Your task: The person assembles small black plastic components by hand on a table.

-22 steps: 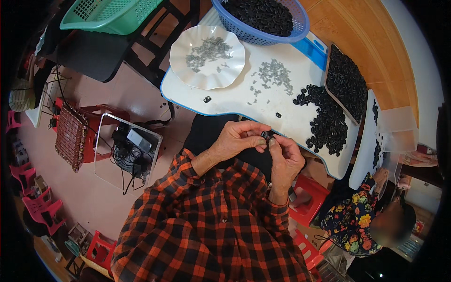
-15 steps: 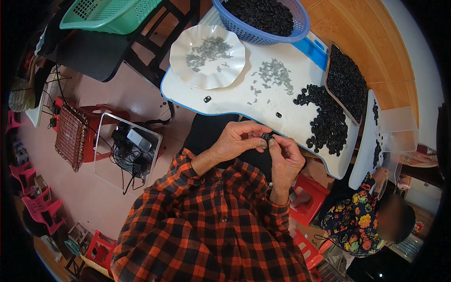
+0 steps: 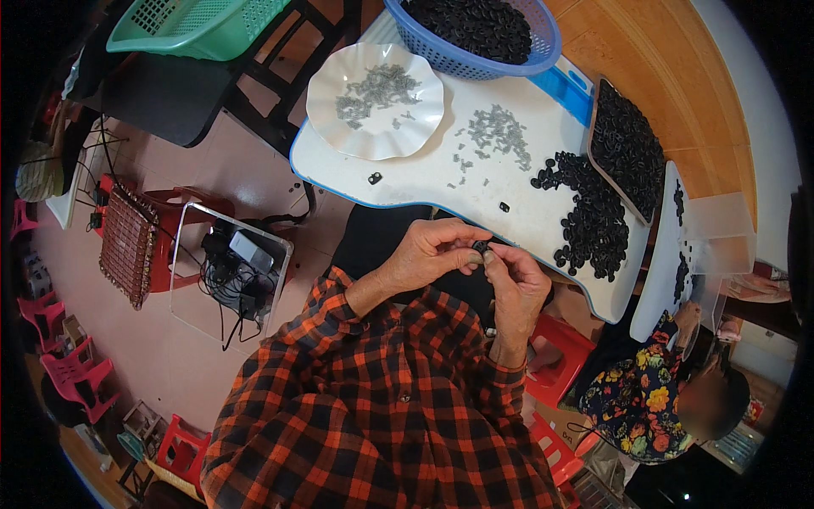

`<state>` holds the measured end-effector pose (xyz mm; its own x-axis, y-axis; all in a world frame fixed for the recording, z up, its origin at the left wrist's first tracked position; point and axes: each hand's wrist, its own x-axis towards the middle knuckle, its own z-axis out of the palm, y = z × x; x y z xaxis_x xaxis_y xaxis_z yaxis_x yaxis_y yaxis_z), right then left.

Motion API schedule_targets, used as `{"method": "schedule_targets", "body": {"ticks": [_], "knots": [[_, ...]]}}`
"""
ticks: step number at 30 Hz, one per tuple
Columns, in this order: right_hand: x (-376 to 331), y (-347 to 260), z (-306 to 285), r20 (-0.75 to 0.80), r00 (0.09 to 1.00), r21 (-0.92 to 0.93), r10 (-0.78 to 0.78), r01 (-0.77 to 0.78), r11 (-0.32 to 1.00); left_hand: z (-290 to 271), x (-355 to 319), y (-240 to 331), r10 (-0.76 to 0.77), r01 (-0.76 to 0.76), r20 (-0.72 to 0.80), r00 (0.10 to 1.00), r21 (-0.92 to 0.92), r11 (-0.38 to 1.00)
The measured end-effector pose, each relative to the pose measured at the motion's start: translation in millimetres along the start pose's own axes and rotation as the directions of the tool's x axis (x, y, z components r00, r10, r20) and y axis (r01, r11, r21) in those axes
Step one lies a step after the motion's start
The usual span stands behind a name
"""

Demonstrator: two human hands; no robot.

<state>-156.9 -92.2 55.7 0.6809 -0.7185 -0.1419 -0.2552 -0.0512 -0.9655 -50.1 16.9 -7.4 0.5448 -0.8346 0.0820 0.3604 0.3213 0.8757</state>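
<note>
Just off the near edge of the white table (image 3: 339, 178), both my hands pinch one small black plastic part (image 3: 481, 246). My left hand (image 3: 428, 254) grips it from the left between thumb and fingers. From the right, my right hand (image 3: 517, 284) presses its thumb against the same part. Fingertips cover most of it. Beyond my hands a single black piece (image 3: 504, 207) lies on the table, and another black piece (image 3: 375, 178) lies farther left. Small clear-grey pieces (image 3: 498, 136) are spread out on the tabletop. A heap of black parts (image 3: 593, 225) spreads over the right side.
A white scalloped plate (image 3: 326, 136) holds more clear-grey pieces. Behind it stands a blue basket (image 3: 466, 64) full of black parts; a tray (image 3: 623, 144) of them rests at right. A person in a floral sleeve (image 3: 640, 390) sits at right. A clear bin (image 3: 284, 254) with cables stands left.
My hands stay in almost the same place, still pinching the black part. The fingers have shifted slightly around it, leaving less of it showing.
</note>
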Motion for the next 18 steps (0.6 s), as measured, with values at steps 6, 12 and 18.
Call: {"method": "schedule_targets", "body": {"ticks": [6,12,18], "knots": [[2.5,2.5,-1.6,0.056,0.998,0.053,0.028,-0.031,0.998,-0.5,-2.0,0.9,-0.025,0.025,-0.017,1.000,-0.017,1.000],[3.4,3.4,-4.5,0.098,0.991,0.131,0.092,-0.105,0.986,-0.4,-2.2,-0.3,-0.030,0.030,-0.007,1.000,-0.045,0.999],[3.6,1.7,-1.8,0.087,0.991,0.107,0.102,-0.112,0.988,0.3,-0.7,-3.6,0.042,-0.042,0.001,0.999,0.008,0.999]]}}
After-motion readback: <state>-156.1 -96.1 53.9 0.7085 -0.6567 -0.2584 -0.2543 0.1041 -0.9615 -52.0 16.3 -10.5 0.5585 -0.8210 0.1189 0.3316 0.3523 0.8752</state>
